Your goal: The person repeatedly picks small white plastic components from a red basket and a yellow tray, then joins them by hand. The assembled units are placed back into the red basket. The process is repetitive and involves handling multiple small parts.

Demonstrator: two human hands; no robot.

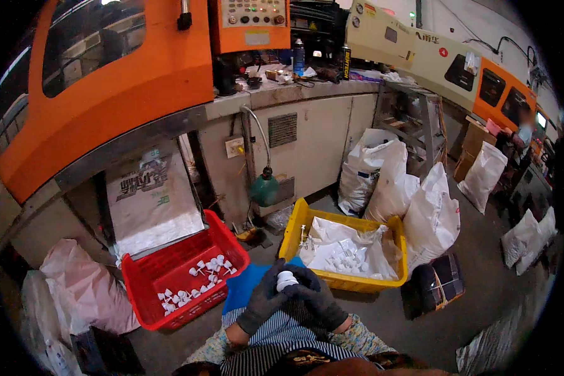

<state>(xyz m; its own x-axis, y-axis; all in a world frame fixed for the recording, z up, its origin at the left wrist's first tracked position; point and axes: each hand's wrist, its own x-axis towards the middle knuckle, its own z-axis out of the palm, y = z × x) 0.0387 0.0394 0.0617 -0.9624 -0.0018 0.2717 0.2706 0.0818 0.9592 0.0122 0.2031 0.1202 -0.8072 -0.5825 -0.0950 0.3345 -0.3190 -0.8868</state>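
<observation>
Both my hands wear dark grey gloves and meet in front of me, over my striped clothing. My left hand [264,302] and my right hand [319,299] close around white round plastic pieces [286,281]. Their rounded tops show between the fingers, and the gloves hide the rest. To the left, a red crate [143,303] contains several loose white plastic parts [211,268] with round caps and thin stems. Ahead to the right, a yellow crate [351,283] is lined with a white plastic bag [332,233] and has more white parts [349,257] in it.
An orange machine [122,69] rises at the left, with a white sheet chute [153,200] sloping down behind the red crate. White sacks [431,216] stand beyond the yellow crate, near a stepladder [429,125]. A dark bundle [433,285] lies right of it. Another person [521,138] is far right.
</observation>
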